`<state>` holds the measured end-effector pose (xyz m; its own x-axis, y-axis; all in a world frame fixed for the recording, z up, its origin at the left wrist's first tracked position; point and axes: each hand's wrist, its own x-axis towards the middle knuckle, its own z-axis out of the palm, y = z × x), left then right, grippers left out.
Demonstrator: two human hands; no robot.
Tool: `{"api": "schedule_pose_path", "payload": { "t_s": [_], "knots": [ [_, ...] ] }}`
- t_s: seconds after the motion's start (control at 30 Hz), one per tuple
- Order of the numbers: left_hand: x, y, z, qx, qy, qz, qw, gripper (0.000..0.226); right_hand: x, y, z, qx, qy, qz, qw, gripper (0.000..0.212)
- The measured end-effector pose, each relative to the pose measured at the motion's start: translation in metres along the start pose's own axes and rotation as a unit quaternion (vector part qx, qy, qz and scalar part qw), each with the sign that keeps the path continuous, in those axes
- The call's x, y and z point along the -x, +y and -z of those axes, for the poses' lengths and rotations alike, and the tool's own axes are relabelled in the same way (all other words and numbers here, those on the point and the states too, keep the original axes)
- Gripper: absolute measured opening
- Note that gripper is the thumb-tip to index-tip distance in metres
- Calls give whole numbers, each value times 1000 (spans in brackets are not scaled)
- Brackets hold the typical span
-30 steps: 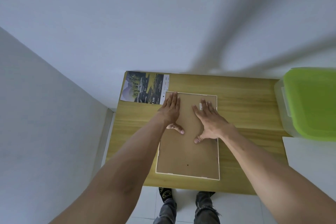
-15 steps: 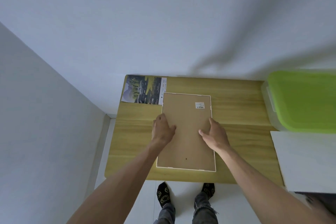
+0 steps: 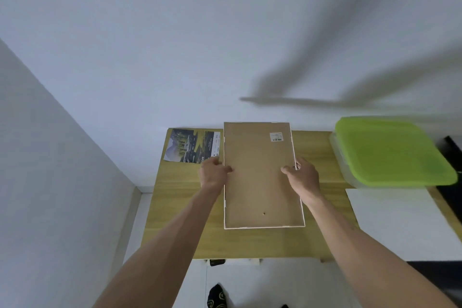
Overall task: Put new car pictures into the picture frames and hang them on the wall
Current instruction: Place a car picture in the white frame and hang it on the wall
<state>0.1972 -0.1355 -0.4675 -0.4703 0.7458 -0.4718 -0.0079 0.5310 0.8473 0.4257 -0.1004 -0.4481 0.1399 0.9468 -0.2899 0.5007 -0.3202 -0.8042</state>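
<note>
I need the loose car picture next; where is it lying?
In the head view, the car picture lies at the wooden table's far left corner, just left of the picture frame.

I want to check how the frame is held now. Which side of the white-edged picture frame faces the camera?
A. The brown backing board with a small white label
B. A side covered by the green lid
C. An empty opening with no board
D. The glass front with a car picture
A: the white-edged picture frame, held by the left hand and the right hand, shows its brown backing board and a small white label.
</note>
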Motion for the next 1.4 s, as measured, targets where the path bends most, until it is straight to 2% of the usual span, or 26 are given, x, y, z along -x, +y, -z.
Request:
{"api": "schedule_pose_path", "payload": {
  "t_s": [0.07,0.2,0.3,0.4,0.53,0.57,0.77,0.83,0.93,1.0,1.1,1.27,1.33,1.4],
  "knots": [
    [9,16,2,29,-26,-14,999,24,1,-11,15,-9,5,21,1000,13],
    [33,50,3,59,-41,-60,996,29,7,-31,46,-57,16,67,996,30],
    [54,72,0,67,-64,-88,992,37,14,-39,70,-87,25,92,992,32],
    [82,94,-4,72,-74,-131,986,31,16,-44,95,-109,16,99,989,35],
    [125,120,-17,67,-61,-189,978,29,28,-62,127,-58,5,107,993,64],
    [136,125,-21,59,-50,-204,976,28,30,-70,133,-44,4,120,992,65],
    [193,139,-51,-2,55,-287,956,24,75,-139,159,-16,-67,267,961,60],
    [209,142,-61,-22,76,-317,945,22,88,-160,160,-14,-48,298,953,54],
    [237,145,-80,-11,84,-349,933,12,101,-172,165,42,17,343,938,59],
    [251,146,-92,-13,90,-375,923,9,104,-172,174,71,57,352,931,51],
    [260,148,-104,-7,70,-399,914,11,101,-167,191,40,85,341,935,46],
    [268,165,-124,-18,15,-428,904,31,87,-166,222,-40,108,320,940,36],
    [267,178,-128,-19,23,-446,894,40,83,-172,239,-64,113,333,934,34],
    [258,193,-124,-23,62,-476,877,40,77,-180,256,-85,103,353,926,32]
  ]
}}
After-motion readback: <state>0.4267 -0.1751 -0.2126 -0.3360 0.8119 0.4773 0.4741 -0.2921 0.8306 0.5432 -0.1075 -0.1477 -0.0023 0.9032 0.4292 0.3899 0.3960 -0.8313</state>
